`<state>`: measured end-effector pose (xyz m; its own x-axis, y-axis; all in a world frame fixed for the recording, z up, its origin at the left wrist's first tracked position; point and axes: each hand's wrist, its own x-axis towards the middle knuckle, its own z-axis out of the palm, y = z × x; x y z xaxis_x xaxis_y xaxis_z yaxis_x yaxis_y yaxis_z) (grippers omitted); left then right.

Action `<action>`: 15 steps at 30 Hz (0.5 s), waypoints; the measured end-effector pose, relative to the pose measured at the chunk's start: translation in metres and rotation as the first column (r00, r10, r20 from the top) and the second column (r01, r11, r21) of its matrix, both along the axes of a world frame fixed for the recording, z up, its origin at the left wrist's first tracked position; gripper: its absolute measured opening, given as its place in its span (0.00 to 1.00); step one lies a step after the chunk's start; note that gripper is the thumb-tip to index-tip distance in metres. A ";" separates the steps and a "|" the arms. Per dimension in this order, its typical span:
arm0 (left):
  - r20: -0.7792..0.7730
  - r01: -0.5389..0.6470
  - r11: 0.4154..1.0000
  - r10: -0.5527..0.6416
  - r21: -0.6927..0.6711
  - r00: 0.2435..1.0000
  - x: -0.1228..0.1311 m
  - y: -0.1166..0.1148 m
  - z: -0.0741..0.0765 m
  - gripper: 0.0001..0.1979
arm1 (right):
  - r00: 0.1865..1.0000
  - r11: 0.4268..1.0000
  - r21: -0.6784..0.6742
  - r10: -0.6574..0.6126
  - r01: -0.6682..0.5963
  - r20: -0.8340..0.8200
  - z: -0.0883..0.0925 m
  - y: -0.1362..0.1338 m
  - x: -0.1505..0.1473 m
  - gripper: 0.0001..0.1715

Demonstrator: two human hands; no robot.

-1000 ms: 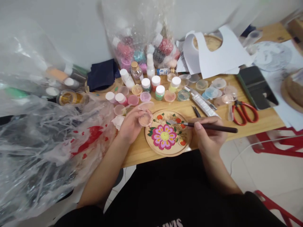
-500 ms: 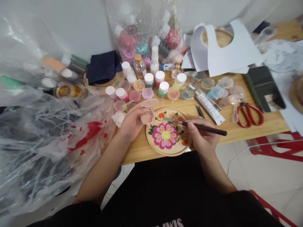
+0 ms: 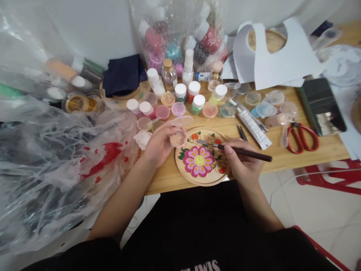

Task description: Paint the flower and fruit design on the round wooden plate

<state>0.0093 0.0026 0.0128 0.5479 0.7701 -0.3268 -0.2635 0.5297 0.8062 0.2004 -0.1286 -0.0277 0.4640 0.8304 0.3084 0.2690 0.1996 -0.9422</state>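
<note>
My left hand (image 3: pixel 160 145) is closed around a small clear plastic cup (image 3: pixel 178 139) of peach-coloured paste, its hinged lid flipped up. In my right hand (image 3: pixel 244 160) is a palette knife (image 3: pixel 248 152) with a dark handle, gripped like a pen. Its thin metal blade points left, over a round wooden plaque (image 3: pixel 184 171) at the table's front edge. The plaque carries a pink and lilac flower (image 3: pixel 199 161) with a yellow centre, orange fruits and green leaves in gold outline. Whether the blade touches the plaque I cannot tell.
Behind the plaque stand several small cups and white-capped jars (image 3: pixel 198 103). To the right lie a metal tube (image 3: pixel 255 128), red-handled pliers (image 3: pixel 303 138) and a phone (image 3: pixel 323 107). Crumpled plastic sheeting (image 3: pixel 64 169) covers the left side; a crumpled tissue (image 3: pixel 141 139) lies beside my left hand.
The whole view has shifted slightly, so the tabletop things appear a little further right. Both hands keep their holds on the cup and the palette knife, almost still over the plaque.
</note>
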 end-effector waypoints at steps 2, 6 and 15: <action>0.007 0.007 1.000 -0.007 0.009 1.000 -0.001 0.000 -0.001 0.10 | 1.000 1.000 0.022 -0.004 0.004 -0.008 0.000 0.000 -0.001 0.03; 0.018 0.027 0.999 -0.028 0.019 0.999 -0.001 0.001 -0.001 0.09 | 1.000 0.999 0.034 -0.004 0.005 -0.024 -0.001 0.000 0.000 0.05; 0.017 0.016 1.000 -0.016 -0.001 1.000 0.000 0.000 0.002 0.08 | 1.000 1.000 -0.002 0.009 -0.009 0.022 0.001 0.000 0.000 0.03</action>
<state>0.0090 0.0027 0.0147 0.5656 0.7608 -0.3183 -0.2681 0.5347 0.8014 0.2005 -0.1281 -0.0269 0.4495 0.8352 0.3169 0.2879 0.2003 -0.9365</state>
